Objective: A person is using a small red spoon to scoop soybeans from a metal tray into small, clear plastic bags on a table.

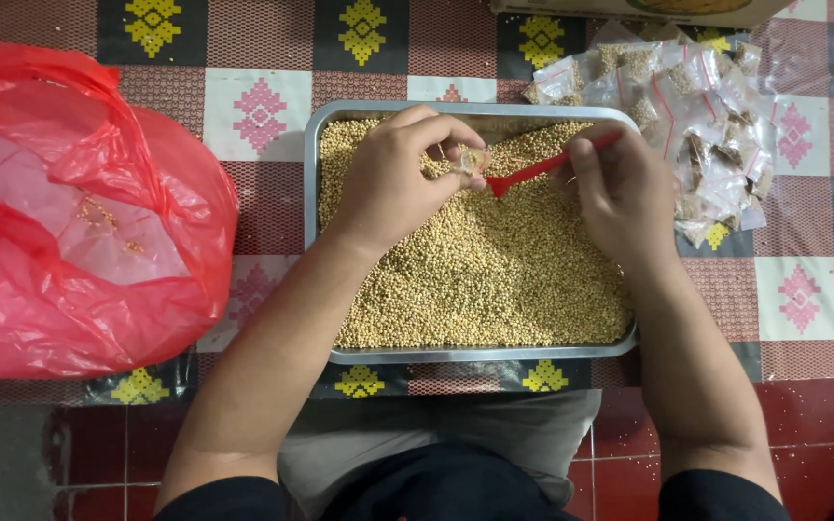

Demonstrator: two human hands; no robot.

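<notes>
The left hand has its fingers curled in and pinched shut on a small clear bag, holding it just above the seeds. The right hand has its fingers closed around the handle of a red spoon, whose bowl points left and meets the mouth of the small clear bag. Both forearms reach forward from the bottom of the view, the left wrist bent slightly inward and the right hand turned palm down, so that the two hands meet over the far half of a metal tray. The tray is filled almost edge to edge with the pale round seeds and rests on a patterned mat on a red tiled floor. Just beyond the right hand lies a pile of filled bags. A crumpled red plastic bag lies left of the tray, well apart from the left hand.
</notes>
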